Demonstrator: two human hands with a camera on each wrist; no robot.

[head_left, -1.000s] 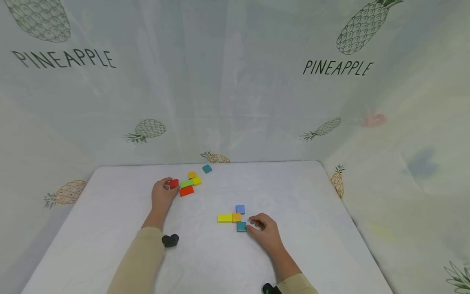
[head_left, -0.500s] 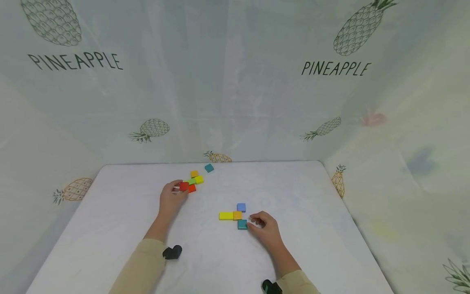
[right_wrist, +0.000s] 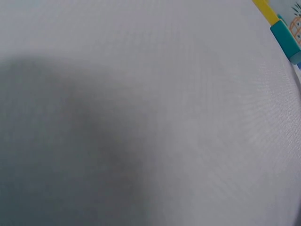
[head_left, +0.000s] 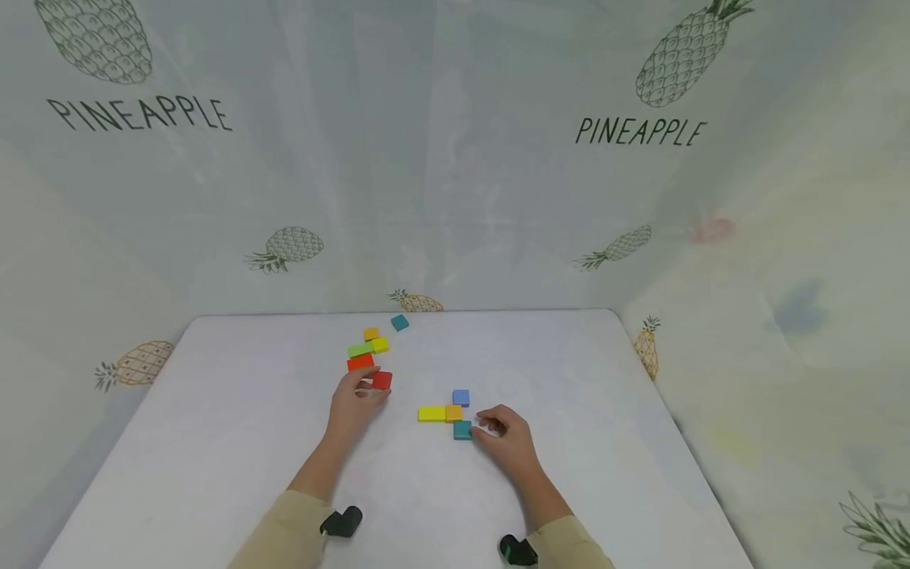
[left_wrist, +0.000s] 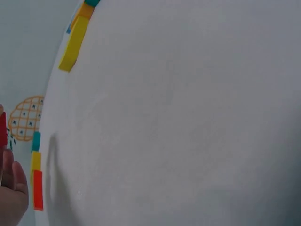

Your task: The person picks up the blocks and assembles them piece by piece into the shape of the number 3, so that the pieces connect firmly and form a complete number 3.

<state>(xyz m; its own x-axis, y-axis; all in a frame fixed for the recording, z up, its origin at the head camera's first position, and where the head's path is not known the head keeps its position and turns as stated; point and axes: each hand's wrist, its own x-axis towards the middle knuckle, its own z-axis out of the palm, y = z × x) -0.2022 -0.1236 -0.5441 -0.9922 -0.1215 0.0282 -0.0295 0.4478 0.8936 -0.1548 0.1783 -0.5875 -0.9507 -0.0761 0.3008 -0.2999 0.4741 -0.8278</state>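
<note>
- Red block (head_left: 381, 381) is sitting pinched in left hand (head_left: 355, 407), near the orange-red block (head_left: 360, 361); slackening could be dropping it.
- Right hand (head_left: 510, 442) is holding nothing, thumb perhaps risking a nudge at the nearer teal block (head_left: 462, 431).

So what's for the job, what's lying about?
Likely job: red block in left hand; teal block by right hand; blue block; orange block; yellow block.
Seemingly spare: green block; orange-red block; far teal block; far orange block; far yellow block.

You have the small red square block (head_left: 381, 381) pinched in your left grip (head_left: 355, 401); the small teal square block (head_left: 462, 430) lies flat on the tabletop (head_left: 583, 379), right beside your right grip (head_left: 508, 438).
</note>
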